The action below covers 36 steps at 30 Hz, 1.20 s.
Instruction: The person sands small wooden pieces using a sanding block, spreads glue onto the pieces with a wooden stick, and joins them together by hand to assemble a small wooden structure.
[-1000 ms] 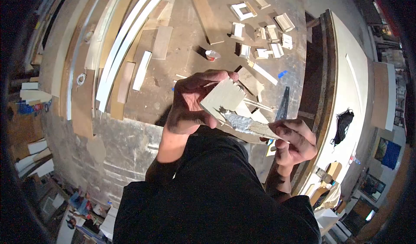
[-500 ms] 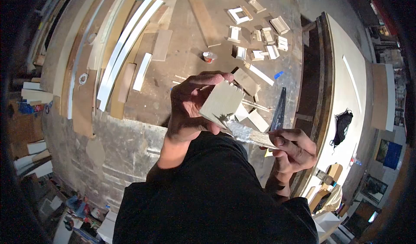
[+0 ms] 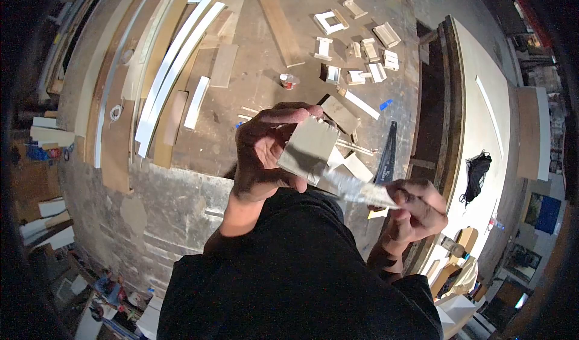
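Observation:
Fingers and thumb of my left hand (image 3: 265, 150) are wrapped round the sides of a pale wooden block (image 3: 309, 148) with a notched upper edge. My right hand (image 3: 417, 210) pinches a thin flat piece (image 3: 368, 193), whose far end is smeared grey-white and blurred by motion. That end lies beside the block's lower right corner; whether they touch is unclear. Beyond my hands, a dark saw blade (image 3: 387, 159) and a flat wooden piece (image 3: 341, 115) rest on the worktable.
Several small wooden assemblies (image 3: 370, 49) stand at the back right, near a small cup (image 3: 288, 81). Long boards and white strips (image 3: 175, 68) cover the left side. On the right, a pale panel (image 3: 485, 135) carries a black stringy bundle (image 3: 476, 177) and a glass jar (image 3: 452, 246).
My right hand has moved slightly right, carrying the thin piece with it. The block's face has turned a little and looks darker at its lower part. My left hand keeps its hold.

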Each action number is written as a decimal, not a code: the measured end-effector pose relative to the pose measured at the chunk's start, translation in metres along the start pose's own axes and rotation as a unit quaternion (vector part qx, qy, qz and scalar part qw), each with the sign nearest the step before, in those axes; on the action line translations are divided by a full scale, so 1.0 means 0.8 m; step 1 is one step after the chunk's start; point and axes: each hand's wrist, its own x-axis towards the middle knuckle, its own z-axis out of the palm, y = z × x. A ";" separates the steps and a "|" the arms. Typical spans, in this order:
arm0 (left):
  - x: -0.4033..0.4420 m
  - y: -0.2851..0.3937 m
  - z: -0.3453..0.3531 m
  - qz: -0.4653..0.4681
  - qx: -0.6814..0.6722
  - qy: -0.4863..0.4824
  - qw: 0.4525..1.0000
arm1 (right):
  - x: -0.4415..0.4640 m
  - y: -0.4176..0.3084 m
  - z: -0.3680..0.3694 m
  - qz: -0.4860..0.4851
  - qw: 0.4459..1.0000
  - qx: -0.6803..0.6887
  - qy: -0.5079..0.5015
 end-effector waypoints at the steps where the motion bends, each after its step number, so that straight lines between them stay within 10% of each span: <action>1: 0.000 0.000 0.000 0.012 0.019 -0.012 1.000 | 0.002 -0.001 0.002 0.033 0.999 -0.003 0.011; 26: -0.010 0.019 0.015 0.004 0.053 -0.006 0.999 | 0.005 0.013 -0.012 -0.098 0.976 -0.196 -0.008; 32: -0.010 0.018 0.020 0.011 0.030 -0.005 0.999 | 0.000 -0.024 -0.001 0.019 0.990 -0.130 -0.058; 36: -0.012 0.017 0.014 -0.006 0.024 -0.008 1.000 | 0.004 0.017 -0.011 -0.099 0.976 -0.192 -0.005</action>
